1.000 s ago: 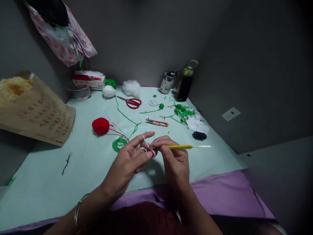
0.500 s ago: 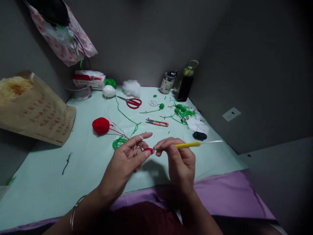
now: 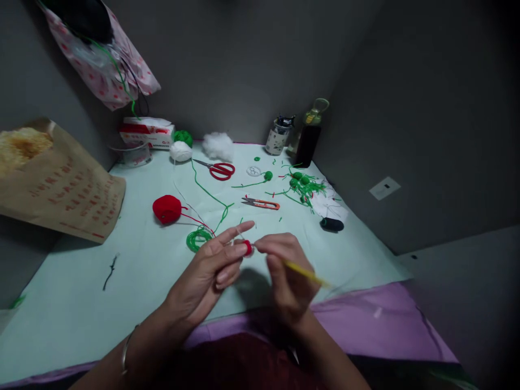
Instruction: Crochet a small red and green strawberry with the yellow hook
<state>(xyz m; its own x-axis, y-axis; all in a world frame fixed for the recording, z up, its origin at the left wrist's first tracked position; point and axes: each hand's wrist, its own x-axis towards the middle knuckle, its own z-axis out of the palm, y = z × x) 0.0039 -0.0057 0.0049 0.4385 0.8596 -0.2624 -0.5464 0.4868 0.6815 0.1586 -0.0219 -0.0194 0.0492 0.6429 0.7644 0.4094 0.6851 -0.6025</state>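
Crochet work, held above the near edge of the tabletop [image 3: 122,281]. Left hand [image 3: 211,271]: thumb and finger pinched on small red crochet piece [image 3: 247,247], index finger raised with pale strand [image 3: 238,234] over it. Right hand [image 3: 288,276]: closed round yellow crochet hook [image 3: 304,273], tip at the red piece, handle blurred. Hands close together, fingertips almost meeting. Red yarn ball [image 3: 167,209], green yarn coil [image 3: 197,237] and orange snips [image 3: 260,203] lie beyond. Handling note, as judged: pinch firmly just beside the working stitch, hold even tension over the raised finger, turn the hook from the wrist rather than tugging.
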